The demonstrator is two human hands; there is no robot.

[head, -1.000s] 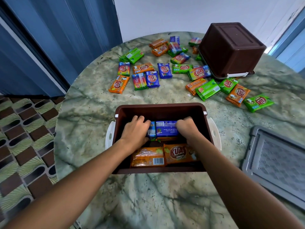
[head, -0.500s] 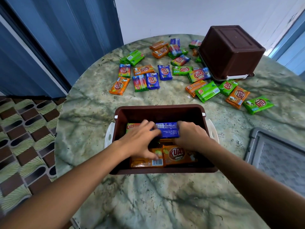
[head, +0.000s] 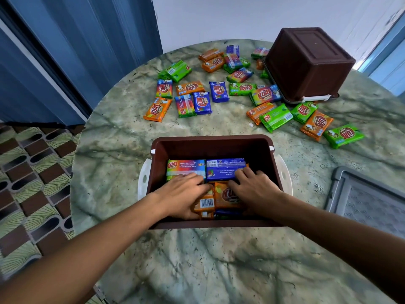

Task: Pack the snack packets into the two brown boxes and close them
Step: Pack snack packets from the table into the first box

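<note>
Inside the open brown box [head: 213, 142] nearest the person, both hands are down among the snack packets. The left hand [head: 183, 194] lies over the orange packets [head: 225, 195] in the near row, its fingers reaching onto the rainbow packet [head: 186, 168] just beyond; whether that grip is pressing flat or pinching something I cannot tell, since the fingertips are lost among the wrappers. The right hand [head: 252, 189] has its fingers spread and laid flat on the blue packet [head: 224, 168] ahead of it, grip apart, pushing rather than holding.

To my eye this is the tidying step: squaring the packets into neat rows so more will fit. The box looks only partly filled.

Beyond both hands, well apart from them, many loose packets [head: 200, 103] lie scattered on the marble worktop [head: 197, 260]. The second brown box [head: 306, 62] sits upside down on its lid far off beyond the right hand, some packets tucked against it. A grey lid [head: 368, 202] lies just to the right of the right hand.

The next move, I would judge, calls for lifting the hands out and reaching far forward for another loose packet.
</note>
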